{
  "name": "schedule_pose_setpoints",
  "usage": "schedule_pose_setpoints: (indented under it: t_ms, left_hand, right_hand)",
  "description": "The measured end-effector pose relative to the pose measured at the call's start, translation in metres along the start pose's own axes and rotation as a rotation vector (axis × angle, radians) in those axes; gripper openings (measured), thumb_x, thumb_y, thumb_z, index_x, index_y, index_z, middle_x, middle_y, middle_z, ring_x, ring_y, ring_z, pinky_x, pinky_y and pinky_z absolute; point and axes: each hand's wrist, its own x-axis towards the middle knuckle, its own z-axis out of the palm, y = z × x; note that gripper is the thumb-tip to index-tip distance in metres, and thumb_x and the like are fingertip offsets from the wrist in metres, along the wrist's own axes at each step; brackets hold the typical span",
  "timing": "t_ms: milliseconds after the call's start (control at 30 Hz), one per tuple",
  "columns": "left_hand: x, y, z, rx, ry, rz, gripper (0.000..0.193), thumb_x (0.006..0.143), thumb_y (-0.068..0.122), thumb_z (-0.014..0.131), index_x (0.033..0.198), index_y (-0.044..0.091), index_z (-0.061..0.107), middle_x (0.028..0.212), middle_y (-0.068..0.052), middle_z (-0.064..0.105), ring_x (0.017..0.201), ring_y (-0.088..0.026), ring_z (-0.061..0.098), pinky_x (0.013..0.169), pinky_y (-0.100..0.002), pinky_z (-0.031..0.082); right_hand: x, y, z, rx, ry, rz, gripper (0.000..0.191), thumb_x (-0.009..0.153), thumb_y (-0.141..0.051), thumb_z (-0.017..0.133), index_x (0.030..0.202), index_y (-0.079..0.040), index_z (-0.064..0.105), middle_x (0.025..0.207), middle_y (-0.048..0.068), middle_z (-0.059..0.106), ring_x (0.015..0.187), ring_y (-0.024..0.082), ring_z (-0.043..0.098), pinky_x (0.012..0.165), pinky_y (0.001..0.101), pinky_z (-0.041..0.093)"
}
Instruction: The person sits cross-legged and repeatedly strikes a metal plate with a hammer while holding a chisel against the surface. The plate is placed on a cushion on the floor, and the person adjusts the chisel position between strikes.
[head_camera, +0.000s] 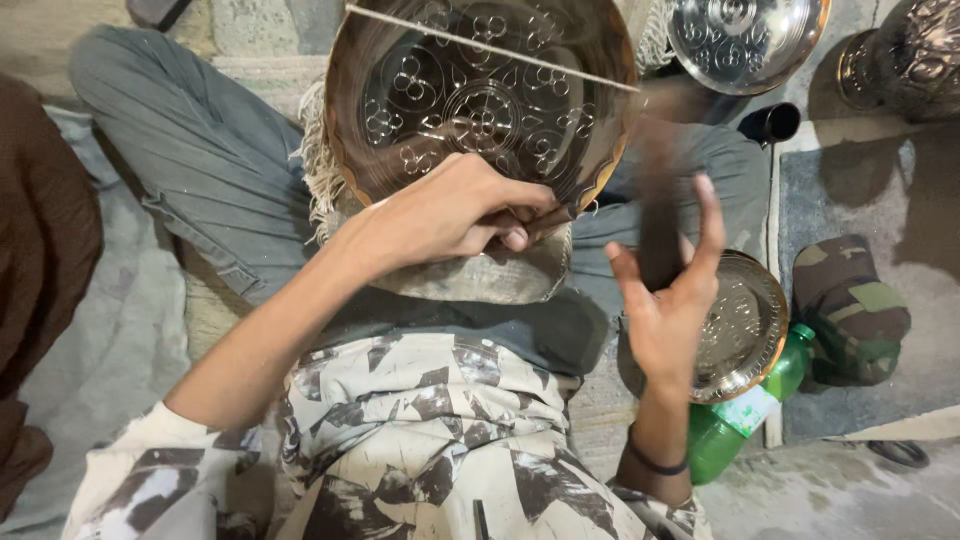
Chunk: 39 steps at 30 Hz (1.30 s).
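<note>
Pinching a chisel (540, 222) against the engraved plate (480, 100), left fingers (500, 225) clench; right hand (665, 300) grips a blurred hammer (655, 200).

A bare, dusty concrete floor (850, 490) is seen along the lower right of the frame. A grey mat (850, 190) is laid over it at the right, and a pale cloth (110, 330) is spread at the left. A green plastic bottle (745, 410) is laid at the mat's edge, with a camouflage cap (850, 305) just beside it. A dark metal vessel (905, 55) is set in the upper right corner. The scene is evenly lit; walls and windows are not shown.
</note>
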Motion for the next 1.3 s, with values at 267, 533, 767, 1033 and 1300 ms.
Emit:
schedule_pose_setpoints:
  t_ms: [267,533,767,1033,1300]
  left_hand:
    - [0.003,0.009,-0.009,-0.046,-0.106,-0.046,0.039,0.071,-0.009,0.065,0.108,0.005,0.066,0.074,-0.008,0.073,0.066,-0.022,0.073,0.064,-0.036,0.056]
    - [-0.004,0.009,-0.003,-0.019,0.131,-0.05,0.034,0.082,0.001,0.072,0.116,0.004,0.066,0.084,-0.014,0.075,0.076,-0.03,0.075,0.067,-0.038,0.056]
    - [-0.003,0.004,-0.002,-0.021,0.123,-0.029,0.042,0.077,-0.007,0.062,0.118,0.002,0.065,0.084,-0.013,0.076,0.08,-0.028,0.078,0.071,-0.037,0.059]
    - [-0.015,0.008,0.006,0.046,0.251,-0.048,0.033,0.083,-0.002,0.067,0.116,0.0,0.067,0.087,-0.014,0.076,0.082,-0.031,0.076,0.071,-0.038,0.058]
    - [-0.026,0.024,0.024,0.1,0.528,-0.252,0.026,0.086,0.0,0.072,0.111,0.001,0.067,0.087,-0.02,0.073,0.085,-0.033,0.075,0.068,-0.039,0.058]
  right_hand:
    - [-0.026,0.025,0.001,-0.348,-0.052,-0.244,0.071,0.096,-0.002,0.075,0.158,-0.009,0.043,0.116,0.016,0.067,0.099,0.021,0.065,0.088,0.0345,0.054]
    - [-0.01,0.036,-0.008,0.076,0.041,0.02,0.079,0.094,0.0,0.08,0.16,-0.006,0.037,0.091,0.007,0.062,0.067,0.01,0.058,0.06,0.0239,0.047]
    - [0.015,0.02,-0.007,-0.024,-0.025,-0.323,0.066,0.107,0.001,0.081,0.154,-0.009,0.036,0.105,0.013,0.063,0.082,0.014,0.059,0.074,0.028,0.052]
    - [0.048,-0.037,0.0,-0.111,-0.124,-0.316,0.066,0.093,-0.016,0.08,0.15,-0.016,0.046,0.096,0.002,0.065,0.069,0.014,0.059,0.06,0.0308,0.047]
    - [0.087,-0.043,-0.006,-0.848,-0.419,-0.786,0.08,0.085,-0.018,0.082,0.155,-0.035,0.046,0.093,0.007,0.069,0.072,0.033,0.067,0.06,0.0434,0.05]
